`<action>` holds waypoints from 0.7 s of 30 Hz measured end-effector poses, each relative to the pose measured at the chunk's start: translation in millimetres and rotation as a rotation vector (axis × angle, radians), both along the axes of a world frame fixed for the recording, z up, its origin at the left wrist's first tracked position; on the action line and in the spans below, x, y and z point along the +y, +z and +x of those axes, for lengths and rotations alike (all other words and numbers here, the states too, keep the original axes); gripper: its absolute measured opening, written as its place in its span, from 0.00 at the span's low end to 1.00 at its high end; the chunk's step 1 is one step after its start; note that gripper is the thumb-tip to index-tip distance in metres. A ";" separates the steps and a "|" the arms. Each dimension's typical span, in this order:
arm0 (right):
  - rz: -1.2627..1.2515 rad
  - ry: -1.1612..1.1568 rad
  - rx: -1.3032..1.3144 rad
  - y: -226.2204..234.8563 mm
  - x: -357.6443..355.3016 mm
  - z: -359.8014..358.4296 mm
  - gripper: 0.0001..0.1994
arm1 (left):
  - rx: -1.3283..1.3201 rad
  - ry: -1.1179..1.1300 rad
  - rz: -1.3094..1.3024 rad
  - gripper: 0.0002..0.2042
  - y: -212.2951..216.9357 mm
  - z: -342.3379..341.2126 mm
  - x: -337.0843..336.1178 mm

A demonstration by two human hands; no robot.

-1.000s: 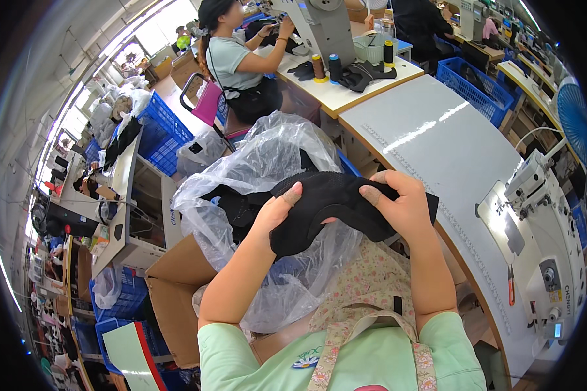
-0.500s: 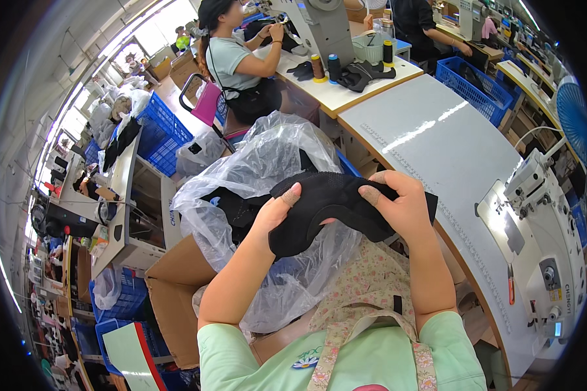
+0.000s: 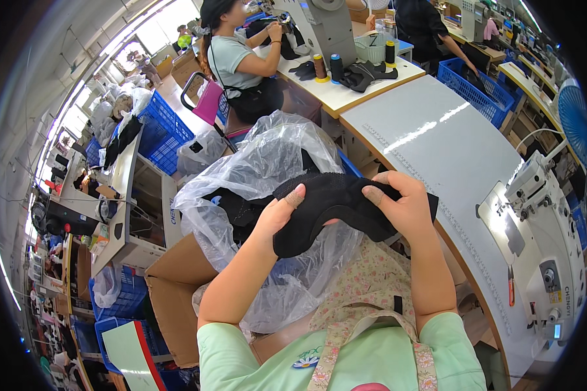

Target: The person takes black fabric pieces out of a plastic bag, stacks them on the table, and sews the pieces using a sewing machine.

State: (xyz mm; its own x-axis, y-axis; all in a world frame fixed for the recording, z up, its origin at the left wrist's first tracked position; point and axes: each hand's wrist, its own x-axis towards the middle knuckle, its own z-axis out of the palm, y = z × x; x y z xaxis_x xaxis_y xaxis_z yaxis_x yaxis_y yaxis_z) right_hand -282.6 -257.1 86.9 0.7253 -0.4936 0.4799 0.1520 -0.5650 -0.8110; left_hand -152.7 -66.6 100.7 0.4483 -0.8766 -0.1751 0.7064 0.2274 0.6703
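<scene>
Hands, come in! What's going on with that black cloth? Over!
Left hand, right hand: both gripping black fabric piece. Piece spans between them. Clear plastic bag behind, covering neither hand.

Over the near right part of the bag [image 3: 277, 140] is the fabric piece [image 3: 336, 199], the left hand [image 3: 280, 212] on its left part and the right hand [image 3: 403, 201] on its right; inside the bag, other cloth [image 3: 237, 212]; left of the bag and nearer, a cardboard box [image 3: 176, 293]; right of the bag, a desk [image 3: 430, 153] bearing a sewing machine [image 3: 550, 241]; behind the bag, a chair [image 3: 206, 101] and a co-worker [image 3: 235, 65]
</scene>
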 end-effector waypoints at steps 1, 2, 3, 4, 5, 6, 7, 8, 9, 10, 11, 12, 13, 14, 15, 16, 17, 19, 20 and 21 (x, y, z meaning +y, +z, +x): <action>0.000 0.000 0.000 0.1 0.1 0.1 0.13 | -0.008 -0.005 -0.004 0.25 0.9 -0.4 0.0; -0.005 0.000 0.002 0.5 0.2 0.0 0.13 | -0.007 -0.004 -0.003 0.25 0.9 -0.5 -0.1; -0.011 -0.001 0.004 0.8 0.2 0.0 0.13 | 0.000 -0.008 -0.010 0.25 0.9 -0.5 -0.3; -0.010 -0.001 0.004 0.6 0.3 0.1 0.13 | 0.007 -0.012 -0.017 0.25 0.8 -0.4 -0.5; -0.019 -0.003 -0.004 0.2 0.6 0.0 0.13 | 0.007 -0.012 -0.016 0.25 0.4 -0.3 -0.6; -0.027 -0.006 -0.012 0.2 0.6 -0.3 0.13 | 0.012 -0.016 -0.030 0.25 0.2 -0.4 -0.9; -0.027 -0.007 -0.012 -0.2 0.4 -0.5 0.13 | 0.017 -0.020 -0.043 0.25 0.0 -0.3 -1.2; -0.028 -0.004 -0.019 -0.9 0.1 -0.5 0.13 | 0.016 -0.021 -0.043 0.25 -0.6 -0.1 -1.2; -0.029 -0.001 -0.026 -1.6 -0.1 -0.3 0.13 | 0.016 -0.027 -0.052 0.25 -1.6 0.4 -1.0; -0.028 -0.001 -0.026 -0.9 0.0 -0.5 0.13 | 0.016 -0.034 -0.060 0.25 -2.2 0.8 -0.8; -0.039 -0.004 -0.020 0.4 0.3 -0.9 0.13 | 0.016 -0.034 -0.060 0.25 -2.3 1.0 -0.9; -0.050 -0.007 -0.015 1.0 0.6 -0.9 0.13 | 0.009 -0.037 -0.058 0.25 -2.3 1.3 -0.6; -0.049 -0.005 -0.015 1.0 0.9 -0.7 0.13 | 0.002 -0.040 -0.057 0.25 -2.4 1.7 -0.2; -0.044 -0.002 -0.018 0.9 1.2 -0.4 0.12 | 0.002 -0.039 -0.057 0.25 -3.6 2.6 0.5; -0.040 0.000 -0.020 1.0 1.5 -0.4 0.12 | 0.012 -0.042 -0.051 0.25 -5.4 4.0 1.0; -0.040 0.001 -0.020 0.5 1.7 -0.3 0.12 | 0.022 -0.045 -0.045 0.25 -6.3 4.7 1.5; -0.046 -0.007 -0.030 -0.7 1.7 0.0 0.12 | 0.021 -0.043 -0.045 0.25 -5.3 4.1 1.6; -0.051 -0.009 -0.040 -1.7 2.1 0.7 0.12 | 0.021 -0.043 -0.062 0.25 -3.3 2.5 1.6; -0.053 -0.014 -0.045 -1.9 2.2 1.0 0.12 | 0.020 -0.039 -0.063 0.25 -3.5 2.8 1.7; -0.055 -0.018 -0.050 -2.0 2.4 1.0 0.12 | 0.025 -0.040 -0.061 0.25 -3.7 3.1 1.9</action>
State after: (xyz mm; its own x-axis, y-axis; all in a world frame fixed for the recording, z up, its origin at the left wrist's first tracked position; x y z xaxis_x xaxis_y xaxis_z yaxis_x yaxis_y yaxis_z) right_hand -281.6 -254.6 84.9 0.6910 -0.4779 0.5423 0.1812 -0.6118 -0.7700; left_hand -149.6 -64.7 97.0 0.4086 -0.9032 -0.1315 0.7319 0.2381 0.6385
